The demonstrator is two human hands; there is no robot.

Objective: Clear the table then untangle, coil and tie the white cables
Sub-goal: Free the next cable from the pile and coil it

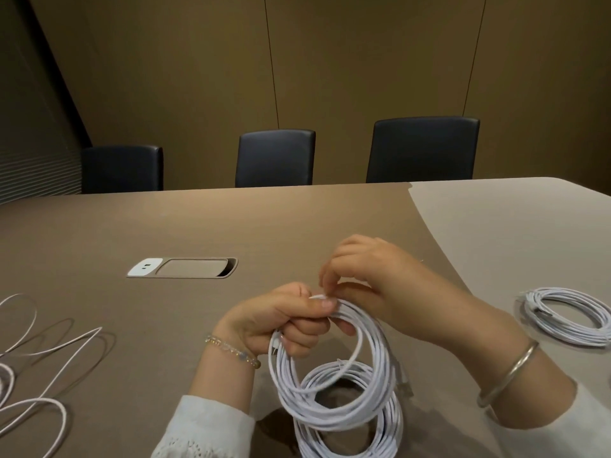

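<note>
- Nearest, below both wrists, a finished white coil (350,434) lies flat on the table (231,226); its near edge is cut off by the bottom of the frame, and the held coil hides part of its far side.
- Just above it hangs the held coil (334,375), standing roughly upright, its lower loops overlapping the flat coil so that the two are hard to tell apart where they cross.
- The left hand (281,320) is clenched round the top of the held coil, thumb pressed over the strands; a small connector peeks out below its fingers, too blurred to identify. A beaded bracelet (231,348) sits on that wrist.
- The right hand (367,279) meets the left at the coil's top, fingertips (325,285) pinched on a short white cable end (317,296). Whether that is a tie or the cable's own tail cannot be told. A metal bangle (509,371) rings the right forearm.
- Right of the right forearm, well apart, another coil (567,314) lies on the table, partly cut by the frame edge.
- Far left of the left hand, loose white cable (43,358) sprawls in open loops and runs out of view.
- Beyond the left hand, a socket panel (182,267) is set into the tabletop.
- Past the far edge stand three dark chairs (274,158), only their backs visible.
</note>
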